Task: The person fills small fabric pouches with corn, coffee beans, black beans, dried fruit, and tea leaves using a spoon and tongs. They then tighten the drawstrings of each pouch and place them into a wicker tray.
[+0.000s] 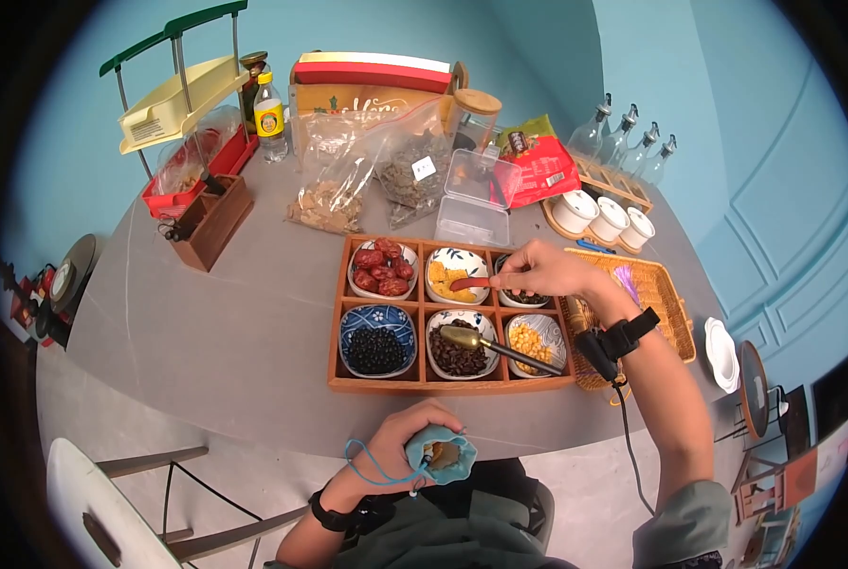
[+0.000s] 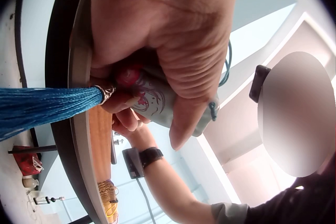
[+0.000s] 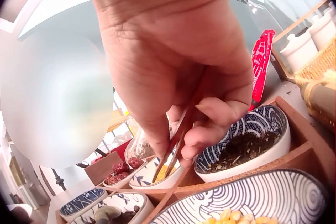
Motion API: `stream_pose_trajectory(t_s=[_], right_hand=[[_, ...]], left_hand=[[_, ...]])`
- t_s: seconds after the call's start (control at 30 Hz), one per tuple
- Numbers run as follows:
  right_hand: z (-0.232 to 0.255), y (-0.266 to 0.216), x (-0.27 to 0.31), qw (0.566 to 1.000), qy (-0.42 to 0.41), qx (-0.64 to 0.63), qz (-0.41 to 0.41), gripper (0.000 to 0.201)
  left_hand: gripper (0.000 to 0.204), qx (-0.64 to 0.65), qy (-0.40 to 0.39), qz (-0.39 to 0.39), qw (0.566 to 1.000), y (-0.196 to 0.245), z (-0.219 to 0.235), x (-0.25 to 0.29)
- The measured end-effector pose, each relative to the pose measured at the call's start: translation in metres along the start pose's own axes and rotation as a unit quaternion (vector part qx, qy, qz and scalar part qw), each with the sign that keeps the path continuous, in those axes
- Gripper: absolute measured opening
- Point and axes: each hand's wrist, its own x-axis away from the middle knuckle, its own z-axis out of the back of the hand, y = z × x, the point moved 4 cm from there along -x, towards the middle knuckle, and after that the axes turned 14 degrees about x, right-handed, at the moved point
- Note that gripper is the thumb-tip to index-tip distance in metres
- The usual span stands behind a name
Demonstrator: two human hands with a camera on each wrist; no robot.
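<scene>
My right hand point(image 1: 545, 270) pinches small reddish wooden tongs point(image 1: 471, 284), their tips down among yellow pieces in the white back-middle bowl point(image 1: 432, 258). In the right wrist view the two prongs point(image 3: 176, 145) run close together. Below the table edge, my left hand point(image 1: 392, 446) grips a light blue drawstring pouch point(image 1: 454, 461), its mouth facing up. Pink printing on the pouch point(image 2: 149, 100) and a blue tassel point(image 2: 52, 107) show in the left wrist view. Something yellowish shows inside the pouch mouth.
A divided wooden tray point(image 1: 443, 385) holds bowls of red dates point(image 1: 382, 266), black beans point(image 1: 376, 351), dark beans, corn kernels point(image 1: 530, 343) and dried leaves point(image 3: 244, 150). A brass scoop point(image 1: 462, 336) lies across the front bowls. Behind stand plastic bags point(image 1: 329, 190) and an opened clear box point(image 1: 473, 223); a wicker basket point(image 1: 665, 284) sits right.
</scene>
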Motion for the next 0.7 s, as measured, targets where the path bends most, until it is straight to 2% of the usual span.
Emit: stream_pose_trajectory(t_s=[0.1, 0.2, 0.27, 0.37, 0.5, 0.57, 0.63, 0.7], right_hand=[[-0.003, 0.002, 0.001, 0.999, -0.002, -0.038, -0.009, 0.037], [-0.004, 0.0, -0.002, 0.999, 0.037, 0.024, 0.024, 0.034], [-0.002, -0.009, -0.002, 0.974, 0.145, 0.168, 0.041, 0.029], [0.0, -0.022, 0.001, 0.978, 0.118, 0.167, 0.025, 0.026], [-0.001, -0.013, -0.005, 0.985, 0.109, 0.126, 0.042, 0.027], [-0.002, -0.01, -0.005, 0.994, 0.065, 0.091, 0.018, 0.028], [0.0, -0.012, -0.001, 0.991, 0.082, 0.108, 0.021, 0.028], [0.001, -0.014, 0.003, 0.987, 0.099, 0.123, 0.023, 0.028]], left_hand=[[0.062, 0.0, 0.001, 0.009, 1.0, -0.001, 0.0, 0.0], [0.062, -0.003, -0.001, 0.009, 1.0, 0.0, 0.0, 0.0], [0.062, -0.002, -0.003, 0.009, 1.0, -0.001, 0.0, 0.0], [0.062, -0.005, -0.002, 0.008, 1.0, -0.002, 0.0, 0.001], [0.062, 0.009, -0.001, 0.009, 1.0, -0.003, 0.001, 0.001], [0.063, 0.017, 0.001, 0.008, 1.0, -0.002, 0.001, 0.001], [0.054, 0.021, -0.005, -0.007, 1.0, 0.002, 0.0, -0.001], [0.054, 0.023, -0.004, -0.009, 1.0, 0.003, 0.0, -0.001]])
